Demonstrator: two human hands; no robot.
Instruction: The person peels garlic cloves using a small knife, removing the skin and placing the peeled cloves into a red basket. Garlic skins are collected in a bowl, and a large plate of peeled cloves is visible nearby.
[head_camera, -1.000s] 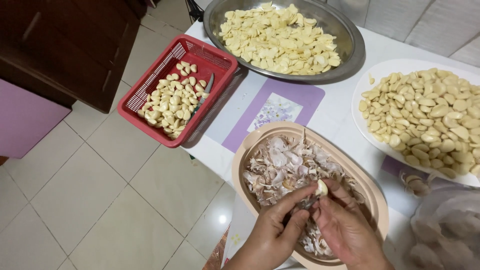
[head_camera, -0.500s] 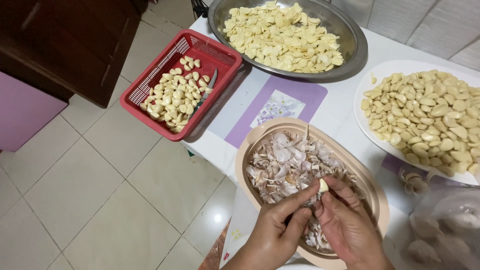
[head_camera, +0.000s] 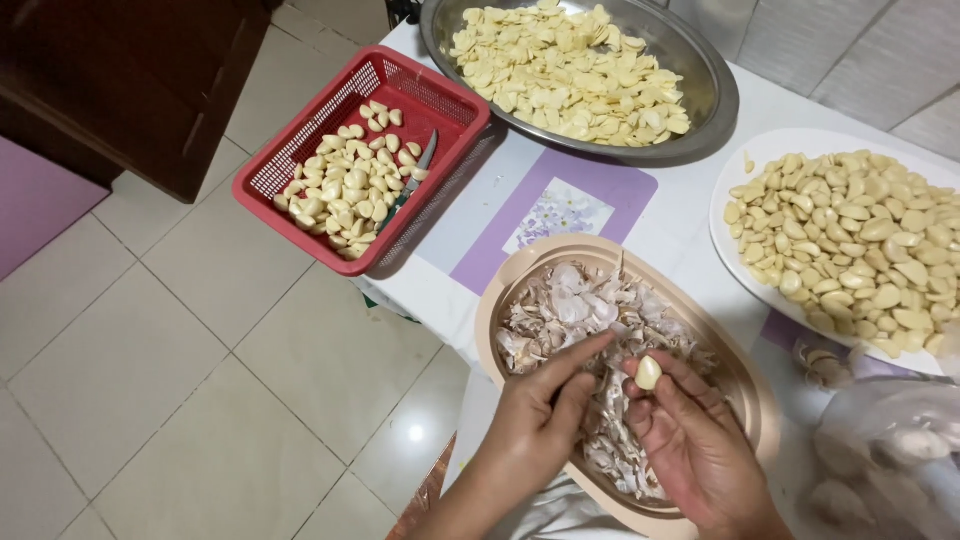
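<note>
One peeled garlic clove (head_camera: 649, 373) pinched in right hand (head_camera: 690, 440); left hand (head_camera: 540, 425) half-curled, empty.

2 hands: left hand (head_camera: 535, 425), right hand (head_camera: 690, 445). 1 peeled garlic clove (head_camera: 649, 373) held. 1 red basket (head_camera: 290, 180), 1 knife (head_camera: 418, 170), 1 steel bowl (head_camera: 715, 90), 1 white plate (head_camera: 730, 200), 1 tan peel bowl (head_camera: 500, 290).

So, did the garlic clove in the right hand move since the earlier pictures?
Yes, slightly. The garlic clove now sits apart from the left hand, a little further right over the beige bowl, held by the right hand.
</note>
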